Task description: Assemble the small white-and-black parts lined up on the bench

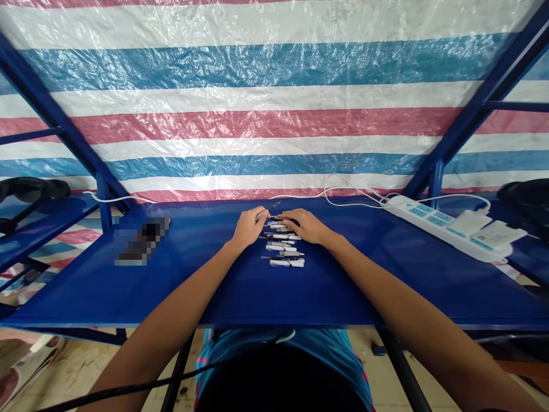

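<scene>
A thin dark pen refill (273, 206) sticks out to the upper right from the pinched thumb and fingers of my left hand (249, 226). My right hand (309, 225) lies palm down at the far end of a column of pen parts, its fingers stretched out over them. Whether those fingers touch a part is hidden. The column holds several white pen barrels (286, 263), grey grip sections (291, 253) and thin dark refills, laid crosswise on the blue table in front of me. The nearest barrel has a clip.
On the blue table (206, 274), a pixelated dark object (143, 243) lies to the left. At the right a white power strip (446, 226) holds plugged-in adapters (497, 233), with a white cable (343, 189) along the back. Blue metal posts (436, 177) and a striped tarp (274, 123) stand behind.
</scene>
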Motion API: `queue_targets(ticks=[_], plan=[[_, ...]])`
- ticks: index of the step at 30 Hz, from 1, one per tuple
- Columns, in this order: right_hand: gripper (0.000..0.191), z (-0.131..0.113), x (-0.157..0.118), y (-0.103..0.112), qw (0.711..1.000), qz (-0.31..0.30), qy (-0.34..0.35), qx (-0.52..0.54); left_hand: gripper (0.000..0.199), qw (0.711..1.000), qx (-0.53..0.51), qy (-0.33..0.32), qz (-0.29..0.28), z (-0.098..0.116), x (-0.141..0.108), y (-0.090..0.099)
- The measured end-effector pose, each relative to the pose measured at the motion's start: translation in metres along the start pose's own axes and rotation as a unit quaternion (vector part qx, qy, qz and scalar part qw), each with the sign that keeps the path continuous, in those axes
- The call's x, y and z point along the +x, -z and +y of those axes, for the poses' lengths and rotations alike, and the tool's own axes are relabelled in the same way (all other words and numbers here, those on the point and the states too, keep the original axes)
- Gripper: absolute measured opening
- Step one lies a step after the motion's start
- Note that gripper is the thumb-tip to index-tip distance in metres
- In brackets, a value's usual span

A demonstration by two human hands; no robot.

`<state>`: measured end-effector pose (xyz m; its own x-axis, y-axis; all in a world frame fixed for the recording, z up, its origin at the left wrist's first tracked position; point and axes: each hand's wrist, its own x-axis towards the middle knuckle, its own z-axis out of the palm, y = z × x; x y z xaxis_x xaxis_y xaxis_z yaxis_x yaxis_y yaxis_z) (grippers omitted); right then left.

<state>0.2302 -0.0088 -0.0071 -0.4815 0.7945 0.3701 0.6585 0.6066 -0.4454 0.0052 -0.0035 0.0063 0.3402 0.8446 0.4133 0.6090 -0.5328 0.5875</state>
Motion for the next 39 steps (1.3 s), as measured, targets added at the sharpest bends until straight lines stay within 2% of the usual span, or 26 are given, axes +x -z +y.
queue_targets(ticks=[7,16,25,39], plan=[[0.028,-0.002,0.000,0.004,1.000,0.022,-0.018,-0.002,0.033,1.000,0.012,0.017,-0.005,-0.001,0.001,-0.001],[0.028,-0.007,0.002,0.008,0.994,0.027,-0.094,-0.058,0.026,0.993,0.093,0.056,-0.040,0.002,0.002,0.003],[0.030,-0.008,0.003,0.008,0.995,0.016,-0.094,-0.040,0.039,0.969,0.203,0.082,-0.116,0.016,0.004,0.004],[0.027,0.004,0.007,0.001,0.995,0.039,-0.096,-0.006,0.047,0.968,0.196,0.078,-0.138,0.022,0.003,0.008]])
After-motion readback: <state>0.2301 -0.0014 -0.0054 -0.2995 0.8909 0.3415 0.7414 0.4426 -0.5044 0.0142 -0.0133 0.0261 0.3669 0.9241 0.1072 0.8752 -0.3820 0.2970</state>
